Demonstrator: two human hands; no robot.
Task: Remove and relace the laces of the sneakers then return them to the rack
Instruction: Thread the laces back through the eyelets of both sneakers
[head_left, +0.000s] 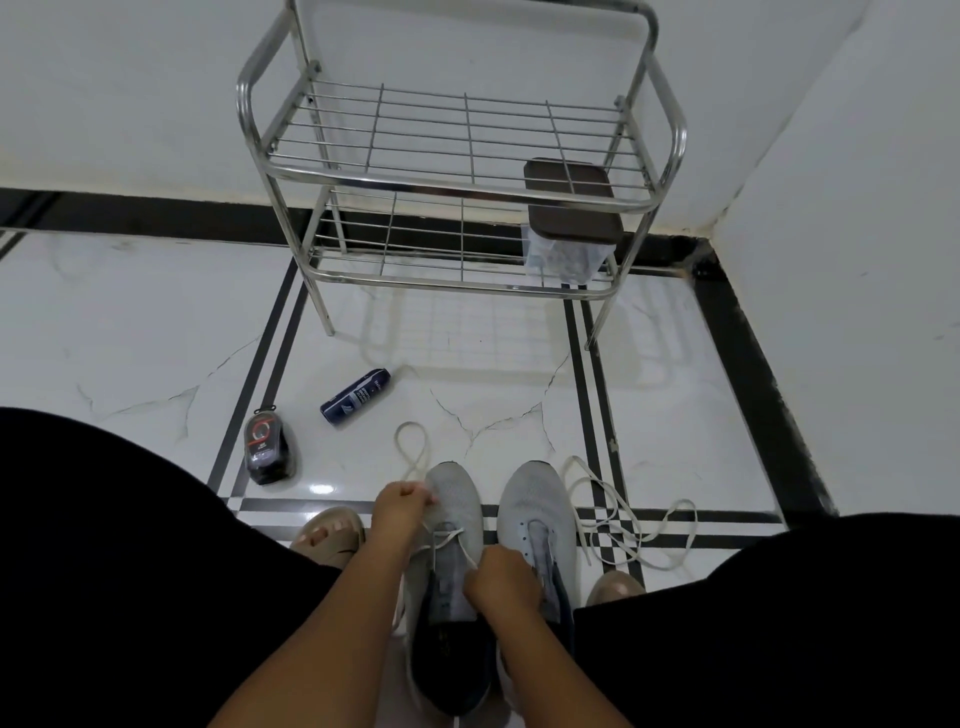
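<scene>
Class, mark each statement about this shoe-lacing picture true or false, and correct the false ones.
1. Both hands are working on the left sneaker. True: the left hand and right hand pinch its lace.
2. The right sneaker is fully laced. False: its eyelets are bare, and a loose lace lies on the floor beside it.
3. The sneakers sit on the rack. False: they stand on the floor.
4. A blue spray can lies on its side. True.
</scene>
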